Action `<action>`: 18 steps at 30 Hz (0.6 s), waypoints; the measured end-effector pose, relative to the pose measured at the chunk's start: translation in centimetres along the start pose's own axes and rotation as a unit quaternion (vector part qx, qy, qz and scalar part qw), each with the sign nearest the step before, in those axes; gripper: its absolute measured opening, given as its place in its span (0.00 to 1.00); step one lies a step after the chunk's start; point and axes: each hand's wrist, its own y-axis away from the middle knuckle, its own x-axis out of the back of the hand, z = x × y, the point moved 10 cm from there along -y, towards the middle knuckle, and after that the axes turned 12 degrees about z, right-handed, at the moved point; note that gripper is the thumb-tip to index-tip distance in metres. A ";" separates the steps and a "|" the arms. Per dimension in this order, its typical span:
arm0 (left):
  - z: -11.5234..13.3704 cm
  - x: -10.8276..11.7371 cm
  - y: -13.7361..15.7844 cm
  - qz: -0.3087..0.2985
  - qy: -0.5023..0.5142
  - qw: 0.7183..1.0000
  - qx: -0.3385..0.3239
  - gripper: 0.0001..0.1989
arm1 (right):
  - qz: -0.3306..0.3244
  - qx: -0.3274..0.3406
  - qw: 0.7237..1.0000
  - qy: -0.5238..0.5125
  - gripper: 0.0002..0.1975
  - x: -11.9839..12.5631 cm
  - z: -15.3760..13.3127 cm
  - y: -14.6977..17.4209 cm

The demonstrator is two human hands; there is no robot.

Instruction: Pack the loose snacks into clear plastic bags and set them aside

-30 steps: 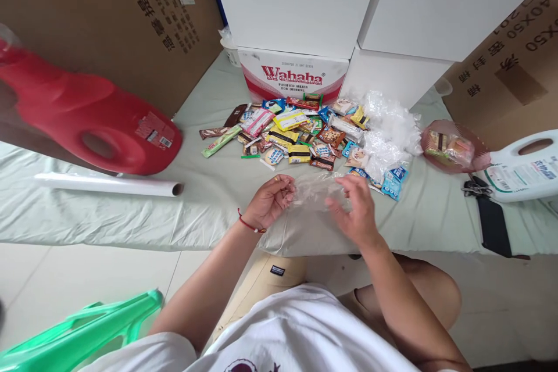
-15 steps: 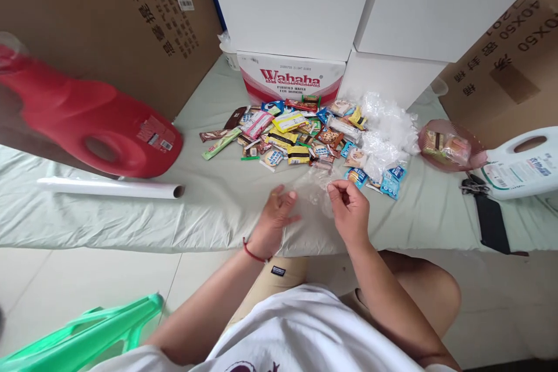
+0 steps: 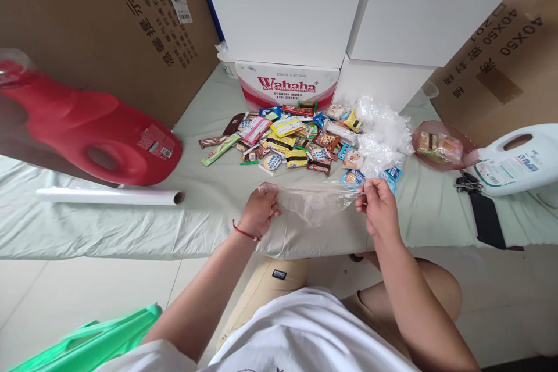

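A clear plastic bag (image 3: 316, 203) is stretched between my two hands, just above the cloth near the table's front edge. My left hand (image 3: 261, 207) pinches one end of it, and a red cord bracelet circles that wrist. At the other end, my right hand (image 3: 378, 206) grips the bag between thumb and fingers. Behind the bag lies a pile of wrapped snacks (image 3: 296, 142) in many colours. A heap of crumpled clear plastic bags (image 3: 383, 133) rests against the pile's right side, partly covering some blue snack packets.
On the left lie a large red jug (image 3: 100, 128) and a white roll (image 3: 113, 195). Boxes, one a Wahaha carton (image 3: 288, 86), stand behind. To the right are a pink bowl (image 3: 421, 157) with snacks, a white detergent bottle (image 3: 518, 160) and a black phone-like object (image 3: 487, 221).
My left hand has closed on the bag's edge, having been open beside it. The hands have moved apart, right hand to the right, and the bag is now pulled wide.
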 end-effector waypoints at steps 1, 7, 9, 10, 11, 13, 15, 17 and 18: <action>0.4 0.0 -0.3 -0.023 -0.032 0.999 0.008 0.15 | 0.002 -0.002 1.000 0.018 0.25 0.3 0.1 -0.7; 3.2 1.8 -2.7 0.002 -0.074 0.997 0.029 0.19 | -0.038 -0.118 0.992 0.022 0.24 -0.6 3.4 -3.0; 2.5 2.8 -2.3 0.069 -0.056 0.996 0.027 0.23 | -0.020 -0.151 0.988 -0.009 0.24 -0.9 4.8 -2.8; 1.3 3.0 -1.7 0.090 -0.051 0.994 0.037 0.25 | -0.013 -0.159 0.987 -0.023 0.24 -1.2 5.3 -2.6; -0.4 3.0 -0.7 0.106 -0.049 0.991 0.059 0.28 | -0.008 -0.163 0.986 -0.033 0.24 -1.5 5.9 -2.3; -3.6 2.6 1.4 0.119 -0.040 0.989 0.075 0.33 | -0.001 -0.166 0.985 -0.043 0.24 -2.0 6.7 -1.7; -4.8 1.6 3.0 0.112 -0.038 0.993 0.015 0.32 | 0.002 -0.167 0.984 -0.058 0.25 -2.3 7.2 -1.0; -5.3 0.3 3.8 0.095 -0.064 0.993 -0.039 0.28 | -0.003 -0.166 0.981 -0.096 0.25 -2.6 7.2 -0.2; -5.2 -0.4 3.8 0.085 -0.076 0.992 -0.058 0.26 | -0.005 -0.168 0.978 -0.122 0.26 -2.7 7.2 0.3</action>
